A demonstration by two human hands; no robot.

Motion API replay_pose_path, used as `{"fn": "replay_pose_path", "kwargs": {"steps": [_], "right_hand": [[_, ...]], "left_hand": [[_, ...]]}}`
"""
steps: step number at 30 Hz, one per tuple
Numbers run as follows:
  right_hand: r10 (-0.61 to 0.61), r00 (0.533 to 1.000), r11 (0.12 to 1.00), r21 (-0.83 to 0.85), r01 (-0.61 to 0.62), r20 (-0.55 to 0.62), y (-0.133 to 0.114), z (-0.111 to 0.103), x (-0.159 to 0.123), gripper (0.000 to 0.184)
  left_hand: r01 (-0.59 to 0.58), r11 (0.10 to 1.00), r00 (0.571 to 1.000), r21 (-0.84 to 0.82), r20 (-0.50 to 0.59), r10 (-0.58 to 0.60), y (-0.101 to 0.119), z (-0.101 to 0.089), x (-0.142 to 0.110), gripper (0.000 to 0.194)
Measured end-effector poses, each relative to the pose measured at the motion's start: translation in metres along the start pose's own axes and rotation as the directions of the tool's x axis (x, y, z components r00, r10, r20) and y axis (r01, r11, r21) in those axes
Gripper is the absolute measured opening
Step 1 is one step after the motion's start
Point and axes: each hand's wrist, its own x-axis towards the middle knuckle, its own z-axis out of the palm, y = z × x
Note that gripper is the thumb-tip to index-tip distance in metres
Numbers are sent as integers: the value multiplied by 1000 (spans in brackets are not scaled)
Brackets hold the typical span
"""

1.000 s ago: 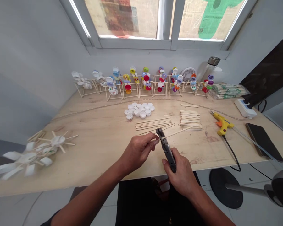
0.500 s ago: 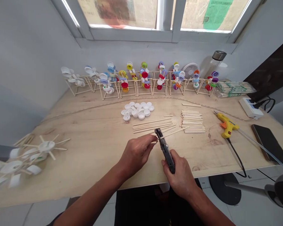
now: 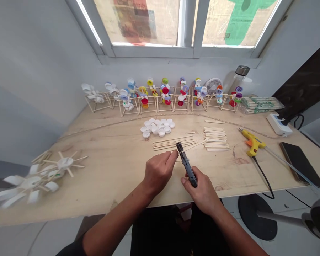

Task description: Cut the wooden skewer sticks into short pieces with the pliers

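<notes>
My left hand [image 3: 160,172] pinches a thin wooden stick [image 3: 193,146] near its left end, just beside the jaws of dark pliers [image 3: 187,164]. The stick crosses the jaws and runs on to the right. Around the plier handles, my right hand [image 3: 204,190] is closed, at the front of the table. Behind the hands lie several long sticks [image 3: 173,141] in a loose row and a group of white bottle caps [image 3: 158,127]. Farther right is a stack of shorter cut sticks [image 3: 216,138].
A yellow glue gun [image 3: 253,142], a black phone [image 3: 300,161] and a white power strip [image 3: 279,124] lie to the right. White-cap wheels with sticks [image 3: 65,163] lie at left. Stick frames with coloured caps [image 3: 165,96] line the back, near a small fan [image 3: 213,86] and a bottle [image 3: 238,76].
The view has shifted slightly, so the table items appear moved. My left hand has turned a little at the jaws; both hands keep their grip on the stick and the pliers.
</notes>
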Motion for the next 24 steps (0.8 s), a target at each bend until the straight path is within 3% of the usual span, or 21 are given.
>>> {"fn": "replay_pose_path", "kwargs": {"steps": [10,24], "right_hand": [[-17,1000,1000,8,17,-16,0,-1,-17,12],[-153,987,987,-65,150,-57,-12,-6,-31,8]], "left_hand": [[-114,993,993,-42,-47,112,1,-12,0,19],[-27,955,1000,-294,-2,28,10,-44,2,14]]}}
